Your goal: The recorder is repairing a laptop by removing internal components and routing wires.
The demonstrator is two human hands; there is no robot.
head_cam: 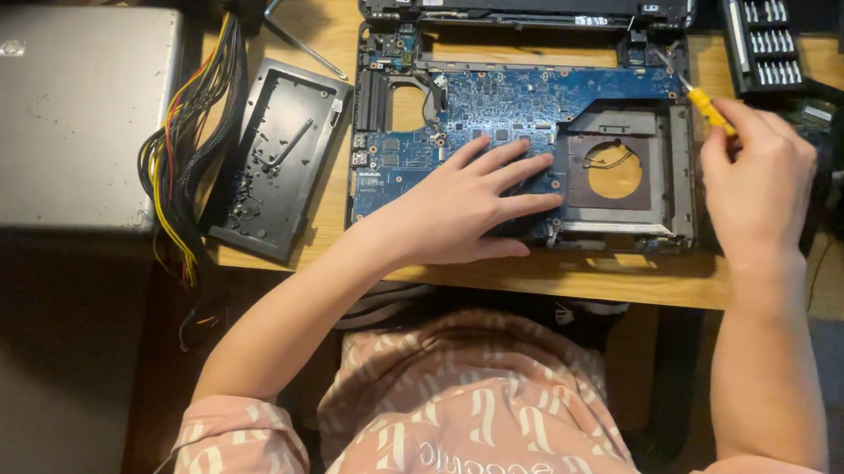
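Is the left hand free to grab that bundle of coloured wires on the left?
Probably yes. The left hand lies flat and empty on the blue circuit board; only a low black panel lies between it and the wire bundle.

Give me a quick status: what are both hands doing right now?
Left hand flat on the blue circuit board. Right hand gripping a yellow screwdriver, tip at the opened laptop's top right corner. Nothing blocking it.

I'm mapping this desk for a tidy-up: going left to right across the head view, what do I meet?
Closed silver laptop → bundle of coloured wires → black plastic cover → left hand on the blue motherboard → right hand holding a yellow screwdriver.
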